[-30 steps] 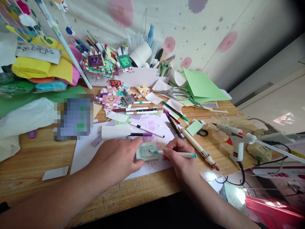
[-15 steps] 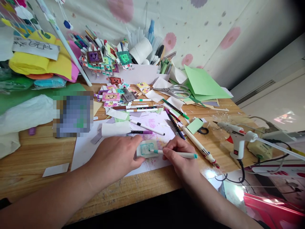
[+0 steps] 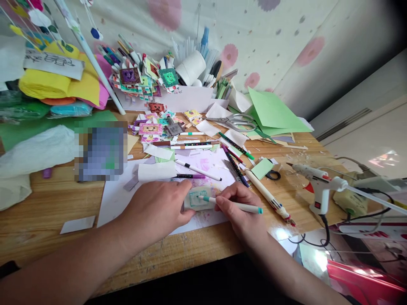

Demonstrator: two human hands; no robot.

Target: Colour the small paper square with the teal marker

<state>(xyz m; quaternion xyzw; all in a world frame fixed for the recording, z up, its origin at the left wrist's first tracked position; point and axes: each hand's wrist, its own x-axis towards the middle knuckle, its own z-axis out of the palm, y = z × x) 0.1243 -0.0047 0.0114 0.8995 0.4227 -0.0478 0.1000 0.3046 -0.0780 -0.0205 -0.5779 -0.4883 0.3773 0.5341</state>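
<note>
1 pale card (image 3: pixel 194 202) w/ teal rect., patchy fill — left hand (image 3: pixel 160 201) gripping L end; right hand (image 3: pixel 242 218) clamped on marker (image 3: pixel 249 207).

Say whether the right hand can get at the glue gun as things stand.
Probably, once the right hand sets down the teal-ended marker. The glue gun sits off to its right, uncovered, with a thick white pen lying between them.

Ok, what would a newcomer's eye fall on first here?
Likely the right hand, front centre, holding a white, teal-ended marker to a small pale card with a teal rectangle, the left hand at the card's left end. Then the heap of colourful paper cut-outs behind, one smiling, and the white plastic glue gun at right.
</note>
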